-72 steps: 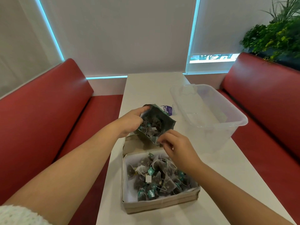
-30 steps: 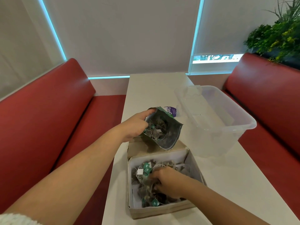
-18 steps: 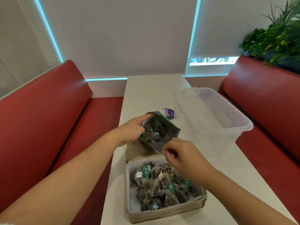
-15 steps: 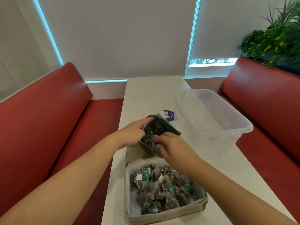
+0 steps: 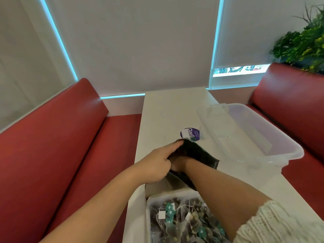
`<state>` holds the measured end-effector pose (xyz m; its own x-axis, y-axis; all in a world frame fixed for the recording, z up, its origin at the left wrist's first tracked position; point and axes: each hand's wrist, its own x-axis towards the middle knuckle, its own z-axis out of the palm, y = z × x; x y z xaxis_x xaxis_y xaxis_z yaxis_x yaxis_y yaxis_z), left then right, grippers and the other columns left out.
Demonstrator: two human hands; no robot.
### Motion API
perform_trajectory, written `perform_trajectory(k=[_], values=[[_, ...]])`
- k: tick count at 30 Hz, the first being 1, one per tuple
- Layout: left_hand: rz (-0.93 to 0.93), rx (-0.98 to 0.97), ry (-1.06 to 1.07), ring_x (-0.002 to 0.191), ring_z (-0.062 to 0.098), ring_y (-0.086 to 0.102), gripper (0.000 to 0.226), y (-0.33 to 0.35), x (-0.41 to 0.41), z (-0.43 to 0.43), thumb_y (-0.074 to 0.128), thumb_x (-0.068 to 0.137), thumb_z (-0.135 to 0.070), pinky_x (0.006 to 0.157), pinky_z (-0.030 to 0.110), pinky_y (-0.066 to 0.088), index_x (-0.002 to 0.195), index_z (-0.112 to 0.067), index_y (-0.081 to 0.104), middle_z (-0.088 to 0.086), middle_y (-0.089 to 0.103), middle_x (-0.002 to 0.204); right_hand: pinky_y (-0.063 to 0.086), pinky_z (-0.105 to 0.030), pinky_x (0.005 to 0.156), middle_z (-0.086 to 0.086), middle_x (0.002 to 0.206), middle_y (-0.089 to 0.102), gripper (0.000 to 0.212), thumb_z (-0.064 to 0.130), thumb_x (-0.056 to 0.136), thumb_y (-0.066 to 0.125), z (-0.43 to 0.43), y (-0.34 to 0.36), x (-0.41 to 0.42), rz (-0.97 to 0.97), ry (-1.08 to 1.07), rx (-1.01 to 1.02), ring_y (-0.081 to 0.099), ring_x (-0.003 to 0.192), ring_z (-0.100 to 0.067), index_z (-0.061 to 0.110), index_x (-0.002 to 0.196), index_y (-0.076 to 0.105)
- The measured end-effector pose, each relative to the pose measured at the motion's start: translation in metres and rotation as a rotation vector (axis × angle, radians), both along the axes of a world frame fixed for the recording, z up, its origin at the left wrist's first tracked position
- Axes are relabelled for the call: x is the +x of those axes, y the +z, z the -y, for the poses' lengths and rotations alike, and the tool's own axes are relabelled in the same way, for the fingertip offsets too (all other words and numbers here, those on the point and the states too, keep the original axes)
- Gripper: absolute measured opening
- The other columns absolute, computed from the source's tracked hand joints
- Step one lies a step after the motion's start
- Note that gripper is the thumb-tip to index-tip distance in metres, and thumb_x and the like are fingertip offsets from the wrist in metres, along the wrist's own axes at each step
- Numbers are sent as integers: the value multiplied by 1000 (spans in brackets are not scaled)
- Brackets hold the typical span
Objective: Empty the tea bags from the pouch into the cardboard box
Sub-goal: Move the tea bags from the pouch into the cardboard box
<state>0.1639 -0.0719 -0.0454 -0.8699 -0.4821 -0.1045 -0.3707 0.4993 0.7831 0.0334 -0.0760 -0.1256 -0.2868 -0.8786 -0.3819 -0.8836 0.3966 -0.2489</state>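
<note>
My left hand [image 5: 155,166] grips the left edge of the dark foil pouch [image 5: 196,153], which is held tilted just above the table. Only the wrist of my right hand [image 5: 178,163] shows, because its fingers are pushed deep into the pouch mouth. What they hold in there is hidden. Below the pouch, at the bottom of the view, sits the cardboard box [image 5: 149,204] with a white lining. It holds several pyramid tea bags [image 5: 177,220] with teal and white tags. My right forearm crosses over the box's right side.
A clear plastic tub [image 5: 263,137] stands on the white table [image 5: 164,116] to the right of the pouch. A purple round label [image 5: 190,134] lies just behind the pouch. Red bench seats [image 5: 52,146] flank the table. A green plant [image 5: 303,44] is at the far right.
My right hand went from the pouch mouth down into the box, rose again, and has now plunged inside the pouch. The view has tilted up, cutting off the near part of the box.
</note>
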Motion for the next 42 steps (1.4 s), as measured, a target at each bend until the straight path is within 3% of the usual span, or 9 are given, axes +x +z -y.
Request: perform_trajectory(k=[6,10,16,22,27,30,35,38,42], values=[[0,49,16,131,-5,29,77,7,0,11,30,82,15,90,-10,21,148,-26,28,-10,34,150,28,-46,112,-17,148,39,45,19,98,44,21,-17,-3,169,-57,5,35,136,-36,5,140,39],[-24,52,33,125,-11,27,78,7,-4,13,30,81,17,86,-12,19,147,-25,29,-17,36,142,24,-48,112,-8,153,30,53,28,99,39,24,-28,-3,253,-127,17,31,136,-35,23,148,21],[-13,60,16,134,-6,27,79,2,-7,14,31,81,16,103,-2,20,148,-26,28,-14,32,150,25,-48,111,-12,152,31,51,24,99,39,22,-34,-8,235,-135,87,32,135,-37,18,148,23],[-4,79,35,124,-11,25,76,9,-9,8,29,83,17,85,-13,19,147,-23,26,-20,33,137,27,-45,112,-13,148,36,48,17,99,40,19,-27,-5,140,-50,82,35,133,-36,16,146,28],[4,99,69,124,-4,30,77,15,-7,2,30,81,19,87,-6,29,144,-25,34,-15,39,136,37,-43,104,-13,137,47,40,24,97,43,-6,-4,2,54,22,19,46,120,-34,18,137,40],[1,101,104,127,4,35,78,18,-6,-1,30,80,19,99,12,30,142,-27,38,-10,43,138,41,-44,104,-15,140,41,47,18,94,49,-36,20,5,-46,54,-53,47,120,-34,14,139,36],[38,138,131,130,11,37,74,24,-3,-11,37,82,18,94,14,35,142,-26,39,-5,43,142,43,-44,99,-15,139,32,62,7,84,64,-95,53,14,-203,148,-257,44,119,-38,15,137,33],[41,162,118,116,11,41,68,30,-4,-19,45,86,12,78,11,40,139,-30,41,-5,49,129,45,-41,93,-13,136,31,69,4,77,70,-121,64,15,-265,206,-360,44,113,-34,15,134,34],[45,119,135,127,19,40,68,35,-9,-24,38,87,13,93,21,35,141,-29,39,4,45,143,47,-39,88,-11,129,34,59,1,77,67,-144,67,13,-276,224,-484,45,104,-29,15,127,38]])
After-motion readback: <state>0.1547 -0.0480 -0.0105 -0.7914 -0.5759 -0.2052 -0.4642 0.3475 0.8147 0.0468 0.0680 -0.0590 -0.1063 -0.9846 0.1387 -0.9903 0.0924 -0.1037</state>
